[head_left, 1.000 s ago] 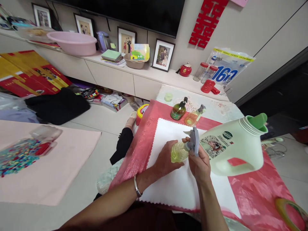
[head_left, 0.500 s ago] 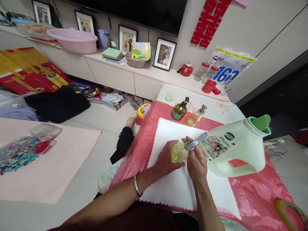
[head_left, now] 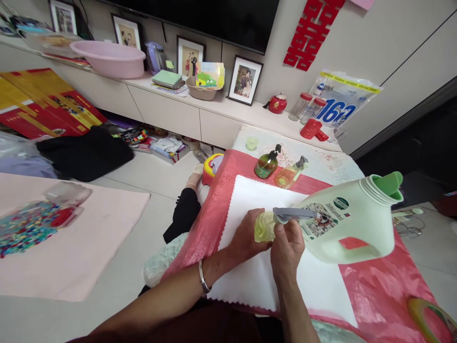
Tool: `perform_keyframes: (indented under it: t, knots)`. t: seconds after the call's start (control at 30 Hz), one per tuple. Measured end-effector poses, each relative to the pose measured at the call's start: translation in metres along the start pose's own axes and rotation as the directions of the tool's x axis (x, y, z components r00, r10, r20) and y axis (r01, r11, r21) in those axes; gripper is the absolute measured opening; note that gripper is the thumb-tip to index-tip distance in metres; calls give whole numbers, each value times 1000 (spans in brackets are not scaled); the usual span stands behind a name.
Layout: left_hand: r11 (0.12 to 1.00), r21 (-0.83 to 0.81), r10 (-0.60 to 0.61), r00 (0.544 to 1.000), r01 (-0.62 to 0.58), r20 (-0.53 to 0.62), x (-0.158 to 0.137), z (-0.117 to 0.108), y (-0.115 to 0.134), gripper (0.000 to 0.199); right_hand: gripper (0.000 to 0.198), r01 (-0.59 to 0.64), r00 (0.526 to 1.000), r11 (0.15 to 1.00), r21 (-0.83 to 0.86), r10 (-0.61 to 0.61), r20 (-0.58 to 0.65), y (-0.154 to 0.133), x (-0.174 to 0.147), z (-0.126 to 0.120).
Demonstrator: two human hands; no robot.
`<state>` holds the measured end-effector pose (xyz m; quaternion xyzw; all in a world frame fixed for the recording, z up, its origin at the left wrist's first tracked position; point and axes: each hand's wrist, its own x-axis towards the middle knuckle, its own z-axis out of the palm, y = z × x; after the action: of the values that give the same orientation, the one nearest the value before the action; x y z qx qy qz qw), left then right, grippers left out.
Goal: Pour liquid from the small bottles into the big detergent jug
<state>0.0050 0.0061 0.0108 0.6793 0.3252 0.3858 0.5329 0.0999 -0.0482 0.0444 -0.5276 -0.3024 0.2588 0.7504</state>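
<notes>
My left hand point(head_left: 244, 238) is wrapped round a small clear bottle point(head_left: 263, 226) of pale yellow liquid, tilted above a white scallop-edged sheet point(head_left: 246, 200). Fingers of my right hand point(head_left: 286, 245) close on the grey pump head point(head_left: 294, 214) at the bottle's neck; its long nozzle points right. Beyond the hands stand a green pump bottle point(head_left: 266, 165) and an amber bottle with a grey pump point(head_left: 288, 175). Close to my right hand is a big pale green jug point(head_left: 360, 224), its mouth open with a green spout inside.
Pink-red plastic point(head_left: 385, 281) covers the table under the sheet. A roll of tape point(head_left: 428, 319) lies at the right edge, and a small pale green cup point(head_left: 252, 143) stands at the back. To the left, colourful small pieces point(head_left: 28, 226) lie on a pink surface point(head_left: 107, 228).
The grey pump head has turned, its nozzle swinging from up-right to nearly level toward the right. My right hand has shifted slightly left; my left hand keeps its place on the bottle.
</notes>
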Motion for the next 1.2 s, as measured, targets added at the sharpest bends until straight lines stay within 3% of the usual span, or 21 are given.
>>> perform_keyframes:
  t: [0.13,0.27,0.4,0.57,0.7,0.9,1.03,1.2]
  knots:
    - [1000,-12,-9,1000,9,-4,0,1,-1,87,38,-72,996,997,23,70,61,6,-1,-11]
    - [999,-22,45,999,-45,1,-1,0,-5,87,35,-132,991,987,95,128,45,10,10,-20]
    - [996,-50,74,997,-73,30,-1,-2,-9,90,30,-170,985,970,173,162,62,-1,27,-31]
    - [997,-40,66,997,-64,44,-1,-2,-13,92,57,-173,968,964,203,128,216,-27,36,-42]
    - [998,-16,62,997,-61,38,-1,-1,-14,93,60,-48,963,999,22,41,268,-45,39,-44]
    - [999,-17,32,999,-32,35,-1,-1,-11,92,26,151,957,956,-253,-77,280,-64,43,-37]
    - [999,-14,35,999,-34,37,-1,0,-11,94,23,183,949,916,-356,-71,306,-69,39,-28]
    - [998,-11,61,998,-60,33,-1,2,-13,94,35,165,953,884,-437,-28,302,-64,33,-20]
